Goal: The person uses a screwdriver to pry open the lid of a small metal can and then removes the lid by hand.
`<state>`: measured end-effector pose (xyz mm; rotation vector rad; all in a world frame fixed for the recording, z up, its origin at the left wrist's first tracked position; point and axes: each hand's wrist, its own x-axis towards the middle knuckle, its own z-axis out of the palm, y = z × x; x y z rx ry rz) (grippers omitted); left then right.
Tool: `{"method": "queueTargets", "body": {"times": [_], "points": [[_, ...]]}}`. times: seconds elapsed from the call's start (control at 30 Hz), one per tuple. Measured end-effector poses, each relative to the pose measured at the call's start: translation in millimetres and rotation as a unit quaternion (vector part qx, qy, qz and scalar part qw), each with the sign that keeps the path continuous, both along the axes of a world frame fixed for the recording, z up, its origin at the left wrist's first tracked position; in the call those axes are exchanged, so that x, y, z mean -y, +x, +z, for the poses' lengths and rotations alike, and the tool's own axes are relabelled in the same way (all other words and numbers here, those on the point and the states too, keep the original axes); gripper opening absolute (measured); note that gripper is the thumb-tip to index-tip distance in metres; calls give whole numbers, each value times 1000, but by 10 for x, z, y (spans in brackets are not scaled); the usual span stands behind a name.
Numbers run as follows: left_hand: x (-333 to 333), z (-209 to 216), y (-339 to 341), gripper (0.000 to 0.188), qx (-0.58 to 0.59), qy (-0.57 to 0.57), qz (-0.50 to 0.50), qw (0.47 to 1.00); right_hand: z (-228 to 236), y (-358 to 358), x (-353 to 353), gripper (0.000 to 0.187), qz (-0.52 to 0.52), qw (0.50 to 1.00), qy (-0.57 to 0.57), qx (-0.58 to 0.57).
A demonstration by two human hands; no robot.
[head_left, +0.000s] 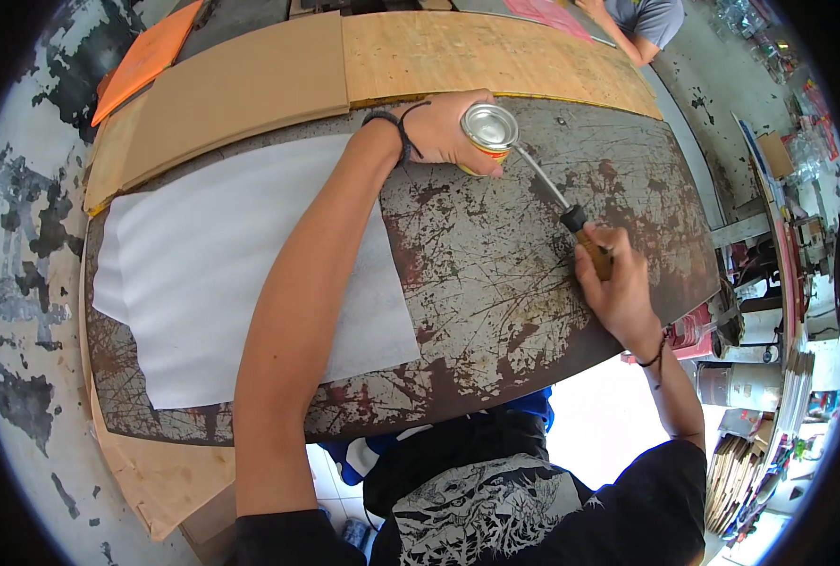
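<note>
My left hand (436, 129) is closed around a small round tin can (490, 125) with a silvery metal lid and a yellow and red label. The can is held near the far edge of a worn, scratched table surface (495, 274). In my right hand (621, 288) is a screwdriver (545, 177) with a brown handle, a black collar and a long metal shaft. Its tip meets the right side of the can's lid rim; whether it sits under the lid is too small to tell.
A white sheet (212, 255) lies on the table's left half, beneath my left forearm. Brown cardboard (250, 99) and a wooden board (495, 52) line the far side, with an orange sheet (151, 57) at far left. Another person's arm (639, 47) shows at the far right.
</note>
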<state>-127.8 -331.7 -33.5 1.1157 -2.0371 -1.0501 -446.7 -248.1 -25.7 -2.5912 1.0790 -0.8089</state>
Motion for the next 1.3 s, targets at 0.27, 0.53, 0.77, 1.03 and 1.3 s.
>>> {"method": "queueTargets", "body": {"times": [0.27,0.53,0.77,1.03,1.3], "points": [[25,-19,100,78,-113,44,-79,990,89,-26,-25,28,18,996,62,54],[15,6,18,67,-15,18,-1,1000,522,-29,-158,25,23,997,70,-15],[31,15,11,72,-21,4,-41,999,653,79,-103,23,73,997,13,0],[47,-11,67,71,16,9,-51,999,805,138,-209,20,63,998,5,-10],[46,20,52,64,12,3,-64,998,1050,223,-264,20,-3,995,83,-60]]}}
